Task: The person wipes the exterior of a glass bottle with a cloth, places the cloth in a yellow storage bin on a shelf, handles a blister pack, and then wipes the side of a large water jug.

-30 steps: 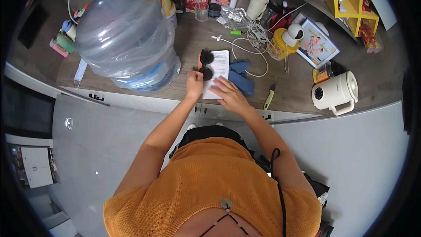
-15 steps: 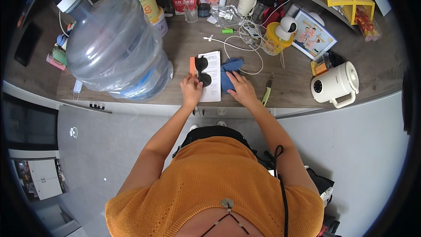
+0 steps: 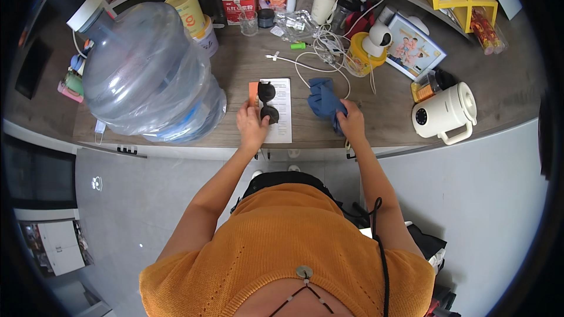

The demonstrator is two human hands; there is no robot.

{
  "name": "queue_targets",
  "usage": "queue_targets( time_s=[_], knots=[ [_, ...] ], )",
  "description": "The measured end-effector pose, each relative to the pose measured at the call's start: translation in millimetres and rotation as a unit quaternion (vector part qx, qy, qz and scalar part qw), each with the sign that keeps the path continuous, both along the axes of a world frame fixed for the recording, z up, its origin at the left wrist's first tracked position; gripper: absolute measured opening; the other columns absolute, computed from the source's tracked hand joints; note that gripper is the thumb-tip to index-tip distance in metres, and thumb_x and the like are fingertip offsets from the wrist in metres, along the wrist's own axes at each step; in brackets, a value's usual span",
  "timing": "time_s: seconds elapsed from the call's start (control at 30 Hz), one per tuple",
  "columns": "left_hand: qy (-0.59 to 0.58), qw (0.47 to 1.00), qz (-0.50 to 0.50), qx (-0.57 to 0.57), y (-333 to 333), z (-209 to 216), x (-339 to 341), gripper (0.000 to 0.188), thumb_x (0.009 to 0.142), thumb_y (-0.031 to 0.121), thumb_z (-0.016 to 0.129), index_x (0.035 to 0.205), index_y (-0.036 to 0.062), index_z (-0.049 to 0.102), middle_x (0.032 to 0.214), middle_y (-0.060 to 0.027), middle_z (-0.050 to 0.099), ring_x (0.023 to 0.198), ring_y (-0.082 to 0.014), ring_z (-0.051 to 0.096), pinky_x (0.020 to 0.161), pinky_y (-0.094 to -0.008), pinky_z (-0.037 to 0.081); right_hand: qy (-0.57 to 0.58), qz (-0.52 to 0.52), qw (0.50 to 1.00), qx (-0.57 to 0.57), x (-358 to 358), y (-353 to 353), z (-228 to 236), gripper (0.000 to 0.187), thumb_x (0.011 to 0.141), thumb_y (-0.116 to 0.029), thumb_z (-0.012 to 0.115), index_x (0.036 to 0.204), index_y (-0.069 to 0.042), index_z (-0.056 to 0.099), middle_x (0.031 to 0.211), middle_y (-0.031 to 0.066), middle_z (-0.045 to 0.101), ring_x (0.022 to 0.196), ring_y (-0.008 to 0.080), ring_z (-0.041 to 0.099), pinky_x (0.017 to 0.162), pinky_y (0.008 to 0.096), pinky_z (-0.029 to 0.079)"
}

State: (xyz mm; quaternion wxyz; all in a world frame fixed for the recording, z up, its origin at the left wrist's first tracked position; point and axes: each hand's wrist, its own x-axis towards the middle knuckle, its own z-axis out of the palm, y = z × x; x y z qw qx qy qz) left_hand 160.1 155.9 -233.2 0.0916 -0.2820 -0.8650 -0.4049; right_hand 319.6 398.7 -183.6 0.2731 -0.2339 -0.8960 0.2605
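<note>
Dark sunglasses (image 3: pixel 267 101) lie lengthwise on a white printed sheet (image 3: pixel 282 126) near the desk's front edge. An orange strip (image 3: pixel 253 93) shows along the sheet's left side. My left hand (image 3: pixel 252 128) is closed at the near lens, its thumb against the sunglasses; part of the grip is hidden. To the right of the sheet, a crumpled blue cloth (image 3: pixel 323 101) lies on the desk. My right hand (image 3: pixel 352 122) grips the cloth's right edge, fingers closed over it.
A large plastic-wrapped water bottle (image 3: pixel 153 70) stands on the left. Behind the cloth are a tangled white cable (image 3: pixel 329 44), a green-capped item (image 3: pixel 298 46) and a camera on a yellow tub (image 3: pixel 358 58). A cream kettle (image 3: pixel 445 113) stands right, beside a framed picture (image 3: pixel 414 47).
My right hand has moved right, drawing the blue cloth away from the sheet. The green-handled knife seen earlier is now hidden around my right hand. My left hand stays at the sunglasses.
</note>
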Motion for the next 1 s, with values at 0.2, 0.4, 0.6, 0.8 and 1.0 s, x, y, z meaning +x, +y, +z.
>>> queue_targets(
  time_s=[0.2,0.4,0.6,0.8,1.0],
  knots=[
    [0.060,0.990,-0.117,0.057,24,45,11,0.055,0.067,0.008,0.072,0.116,0.0023,0.048,0.128,-0.0210,0.038,0.117,-0.0384,0.037,0.098,-0.0454,0.031,0.113,0.052,0.976,-0.179,-10,10,13,0.031,0.080,-0.003,0.057,0.111,-0.001,0.056,0.096,0.0094,0.063,0.085,0.0171,0.060,0.077,0.0263,0.045],
    [-0.030,0.967,-0.226,0.116,71,92,33,0.054,0.070,0.004,0.070,0.119,0.0018,0.049,0.128,-0.0178,0.041,0.120,-0.0341,0.037,0.099,-0.0390,0.034,0.179,0.106,0.879,-0.428,-15,-13,76,0.034,0.084,-0.002,0.055,0.118,-0.002,0.052,0.100,0.0015,0.059,0.089,0.0090,0.055,0.080,0.0221,0.043],
    [-0.563,0.736,-0.188,0.327,83,116,14,0.038,0.081,-0.010,0.038,0.110,0.0072,0.054,0.102,-0.0081,0.061,0.089,-0.0182,0.061,0.076,-0.0312,0.051,0.192,0.139,0.863,-0.446,1,-18,94,0.037,0.084,-0.006,0.057,0.121,-0.004,0.050,0.109,0.0043,0.059,0.095,0.0116,0.056,0.084,0.0241,0.043],
    [-0.606,0.658,-0.171,0.413,59,133,-5,0.030,0.087,-0.006,0.034,0.109,0.0069,0.051,0.096,-0.0095,0.062,0.079,-0.0193,0.064,0.061,-0.0296,0.055,-0.034,-0.087,0.985,-0.147,39,20,14,0.039,0.080,-0.020,0.064,0.112,-0.004,0.052,0.107,0.0147,0.059,0.090,0.0281,0.061,0.078,0.0368,0.049],
    [-0.626,0.612,-0.145,0.462,40,150,-13,0.024,0.091,0.002,0.038,0.110,0.0017,0.052,0.100,-0.0126,0.063,0.081,-0.0236,0.065,0.060,-0.0331,0.056,-0.240,-0.197,0.950,0.037,51,-13,10,0.043,0.074,-0.032,0.068,0.101,-0.005,0.047,0.098,0.0169,0.059,0.088,0.0372,0.060,0.075,0.0455,0.049]
  ],
)
